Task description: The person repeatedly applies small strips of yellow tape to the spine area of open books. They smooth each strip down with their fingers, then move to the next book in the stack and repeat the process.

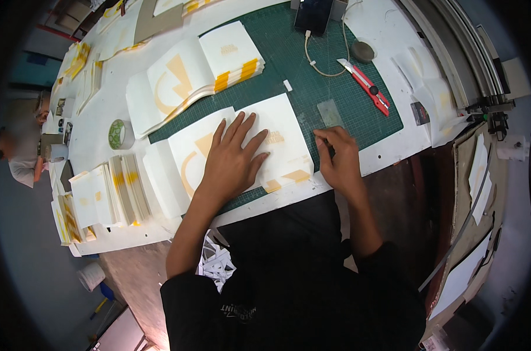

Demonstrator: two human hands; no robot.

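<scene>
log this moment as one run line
left hand: spread on printed sheet; right hand: beside sheet; red cutter: on green mat

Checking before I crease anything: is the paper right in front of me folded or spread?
Spread: the paper lies opened out, its printed panels side by side, partly over the green mat.

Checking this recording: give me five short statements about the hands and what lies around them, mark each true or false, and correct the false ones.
1. The left hand rests spread on a printed paper. True.
2. The right hand is to the right of that printed paper. True.
3. The right hand lies flat with its fingers spread. False: its fingers are bent.
4. The red cutter lies on the green mat. True.
5. The left hand touches the red cutter. False: it lies apart from both hands.
</scene>
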